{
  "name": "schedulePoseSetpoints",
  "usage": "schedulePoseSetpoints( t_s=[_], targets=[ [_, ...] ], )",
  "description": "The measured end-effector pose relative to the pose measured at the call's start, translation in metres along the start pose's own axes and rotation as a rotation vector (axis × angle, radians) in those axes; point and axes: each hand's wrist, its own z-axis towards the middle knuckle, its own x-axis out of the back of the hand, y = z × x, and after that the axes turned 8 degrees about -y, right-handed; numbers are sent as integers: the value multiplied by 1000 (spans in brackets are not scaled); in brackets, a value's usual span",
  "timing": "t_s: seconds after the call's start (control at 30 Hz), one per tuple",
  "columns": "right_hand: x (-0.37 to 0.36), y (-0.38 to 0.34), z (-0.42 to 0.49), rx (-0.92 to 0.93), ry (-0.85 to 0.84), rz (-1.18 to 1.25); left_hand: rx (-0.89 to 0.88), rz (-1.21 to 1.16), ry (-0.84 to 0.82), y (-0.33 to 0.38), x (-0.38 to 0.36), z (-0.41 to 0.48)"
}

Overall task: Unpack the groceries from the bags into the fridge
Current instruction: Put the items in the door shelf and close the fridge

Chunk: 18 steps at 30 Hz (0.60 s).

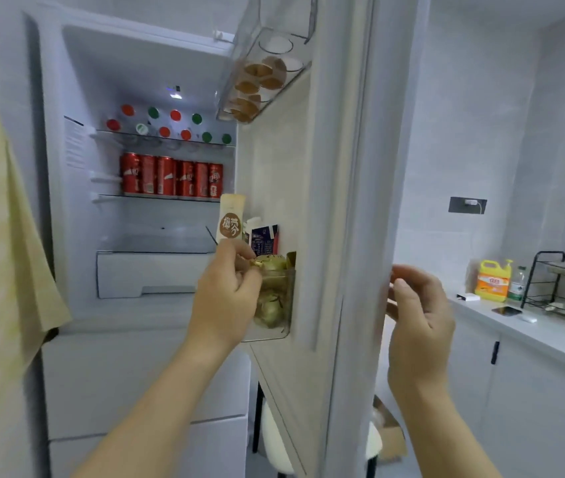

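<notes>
- Pale tiled kitchen from your head camera: fridge [77, 81] open, cans [170, 179] on a shelf, counter [550, 343] at right.
- Your left hand [225, 291] pinches a green-gold packet [269, 262] at the top of the door bin [289, 298], which holds similar ones, so like sits with like.
- Your right hand [419, 312] curls beside the door edge [357, 201], probably steadying it; whether it actually grips, you cannot tell.

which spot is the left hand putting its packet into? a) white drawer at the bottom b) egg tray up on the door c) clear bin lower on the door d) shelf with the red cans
C: the left hand pinches a green-gold packet at the top of the clear door bin, above similar packets already inside.
</notes>
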Motion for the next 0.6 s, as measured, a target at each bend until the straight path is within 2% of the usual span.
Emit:
schedulePoseSetpoints(
  t_s=[0.13, 0.23, 0.37, 0.5, 0.6],
  targets=[
    [-20, -6, -7, -10, -170, 120, 10, -28, 118, -4, 31, -2],
    [-43, -6, -18, -25, -345, 149, -47, 59, 155, -4, 53, -6],
    [-81, -8, -34, 18, -584, 10, -48, 115, 195, 0, 80, -18],
    [-117, -7, -42, -20, -704, -114, -5, 14, 253, -4, 104, -27],
    [-141, -2, -43, -14, -798, -211, 93, 174, 277, -22, 119, -25]
  ],
)
